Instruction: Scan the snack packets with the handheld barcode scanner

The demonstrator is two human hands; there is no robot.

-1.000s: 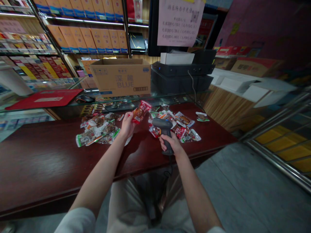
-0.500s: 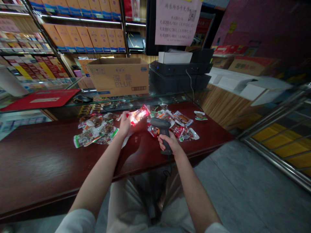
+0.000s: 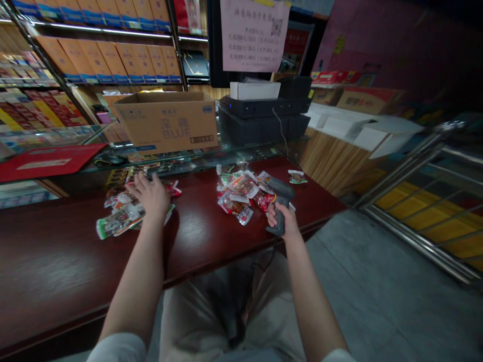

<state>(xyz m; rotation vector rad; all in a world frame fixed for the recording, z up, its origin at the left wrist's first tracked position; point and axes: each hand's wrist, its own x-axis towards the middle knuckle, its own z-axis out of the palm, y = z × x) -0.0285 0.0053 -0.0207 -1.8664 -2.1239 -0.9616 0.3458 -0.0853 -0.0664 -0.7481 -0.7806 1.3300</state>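
My left hand [image 3: 151, 195] is over the left pile of snack packets [image 3: 119, 217], its fingers spread and nothing visible in it. Whether it touches the packets I cannot tell. A red packet [image 3: 174, 189] pokes out beside its wrist side. My right hand [image 3: 284, 219] is wrapped round the handle of a dark grey barcode scanner [image 3: 279, 193], whose head points left and is slightly blurred. Behind the scanner lies the right pile of snack packets [image 3: 241, 187], clear, red and white. One lone packet [image 3: 297, 176] rests farther right on the dark red table [image 3: 211, 246].
Behind the table stands a glass counter with an open cardboard box [image 3: 169, 125], a black cash drawer [image 3: 260, 123] and a computer mouse [image 3: 108, 158]. A red folder [image 3: 49, 161] lies at left. A metal railing [image 3: 418, 241] stands to the right. The scanner's cord hangs over the table edge.
My left hand has let go of the red packet and moved left to the left pile. A red packet now lies at the right pile's front. The scanner has shifted right.
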